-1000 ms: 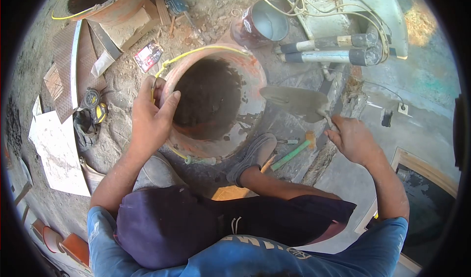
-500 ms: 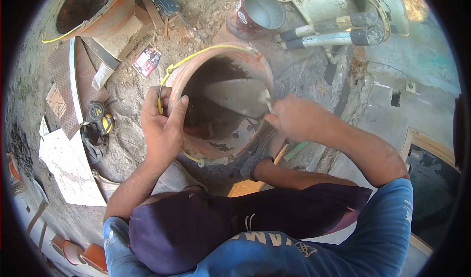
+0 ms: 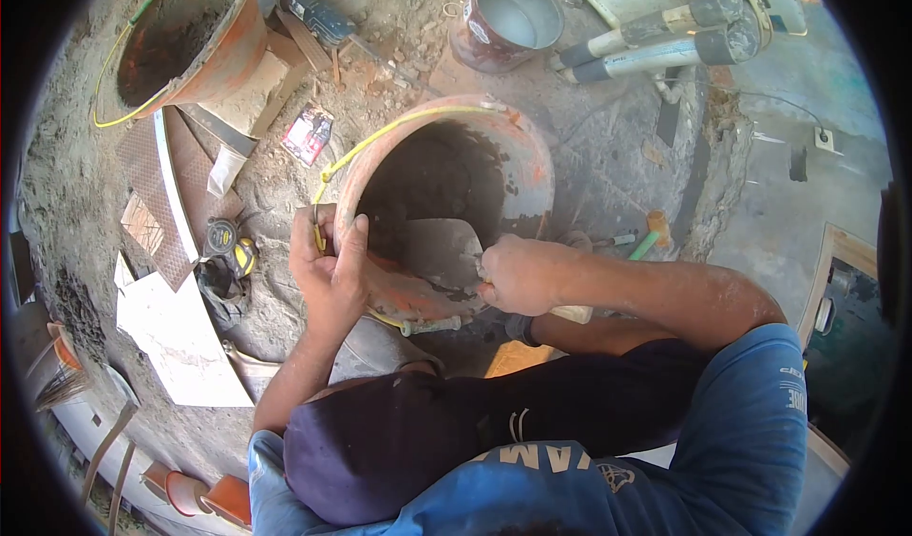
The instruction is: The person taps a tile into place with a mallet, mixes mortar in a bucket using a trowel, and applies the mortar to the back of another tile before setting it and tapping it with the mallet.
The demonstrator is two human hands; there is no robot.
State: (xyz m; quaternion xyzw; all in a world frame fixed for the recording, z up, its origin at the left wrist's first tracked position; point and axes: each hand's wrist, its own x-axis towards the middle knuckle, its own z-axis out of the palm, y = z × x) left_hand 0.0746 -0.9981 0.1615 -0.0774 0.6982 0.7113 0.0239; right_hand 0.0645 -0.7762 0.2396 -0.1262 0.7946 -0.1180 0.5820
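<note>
Trowel (image 3: 452, 251) in right fingers (image 3: 496, 259) (blade (image 3: 432, 246) inside orange bucket (image 3: 528, 170))

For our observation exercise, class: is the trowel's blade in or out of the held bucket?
In: the rim of the bucket surrounds the trowel blade, the right hand just behind.

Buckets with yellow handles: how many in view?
2: near bucket, rim held by the left hand; far bucket, upper left. Others may be hidden lower left.

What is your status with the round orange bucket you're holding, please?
Left hand gripping bucket by rim. Right hand: flat grey metal trowel inside. No obstruction visible.
</note>
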